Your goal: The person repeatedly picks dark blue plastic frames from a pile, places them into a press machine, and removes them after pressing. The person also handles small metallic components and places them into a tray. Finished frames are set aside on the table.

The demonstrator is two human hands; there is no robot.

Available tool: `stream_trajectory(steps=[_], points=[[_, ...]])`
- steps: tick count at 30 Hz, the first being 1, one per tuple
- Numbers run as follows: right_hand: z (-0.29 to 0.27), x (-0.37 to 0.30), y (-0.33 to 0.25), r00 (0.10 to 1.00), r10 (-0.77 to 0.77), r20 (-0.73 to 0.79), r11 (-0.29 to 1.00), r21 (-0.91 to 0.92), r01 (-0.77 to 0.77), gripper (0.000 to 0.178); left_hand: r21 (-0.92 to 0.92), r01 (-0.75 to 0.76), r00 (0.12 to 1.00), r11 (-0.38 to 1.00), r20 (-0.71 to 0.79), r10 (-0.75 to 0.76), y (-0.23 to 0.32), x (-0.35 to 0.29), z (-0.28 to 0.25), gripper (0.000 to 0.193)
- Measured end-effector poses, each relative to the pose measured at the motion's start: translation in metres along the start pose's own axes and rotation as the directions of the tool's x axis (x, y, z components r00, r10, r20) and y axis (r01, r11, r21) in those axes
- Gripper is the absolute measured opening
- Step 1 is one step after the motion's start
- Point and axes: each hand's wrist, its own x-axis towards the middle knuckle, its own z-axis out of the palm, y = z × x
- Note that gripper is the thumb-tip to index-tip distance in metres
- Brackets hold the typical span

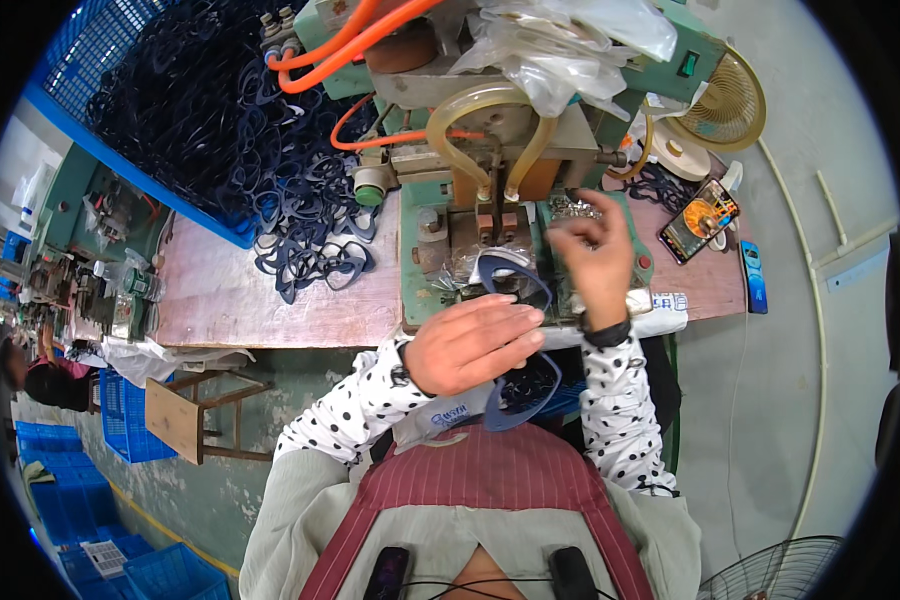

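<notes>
While left hand (472, 343) pinches dark-blue rubbery loop (523, 385), right hand (597, 258) hovers curled.

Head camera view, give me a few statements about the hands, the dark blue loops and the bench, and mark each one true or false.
1. The left hand lies over dark blue loops in front of the green machine. True.
2. The right hand rests flat on the bench. False: it is raised beside the machine, fingers curled.
3. The blue crate is heaped with dark loops. True.
4. A phone lies at the bench's left end. False: it lies at the right end, screen lit.
</notes>
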Motion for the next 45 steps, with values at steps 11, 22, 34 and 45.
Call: stream_trajectory(steps=[11, 22, 34, 45], points=[[-0.071, -0.015, 0.065, 0.998, 0.029, 0.062, 0.606, -0.795, 0.032, 0.030, -0.106, 0.090, 0.994, 0.990, -0.045, -0.095, -0.002, -0.006, 0.009, 0.039], [-0.066, -0.004, 0.108, 0.991, -0.110, -0.075, 0.865, -0.499, 0.058, 0.013, 0.214, 0.140, 0.980, 0.967, -0.169, -0.104, 0.008, -0.039, 0.010, 0.040], [-0.048, -0.012, 0.089, 0.970, -0.117, -0.214, 0.843, -0.537, -0.017, 0.010, 0.701, 0.685, 0.128, -0.199, -0.385, -0.914, -0.158, -0.228, -0.059, 0.058], [-0.054, -0.014, 0.076, 0.968, -0.166, -0.188, 0.810, -0.585, 0.025, 0.006, 0.522, 0.752, 0.542, 0.402, -0.144, -0.828, -0.104, -0.176, -0.038, 0.016]])
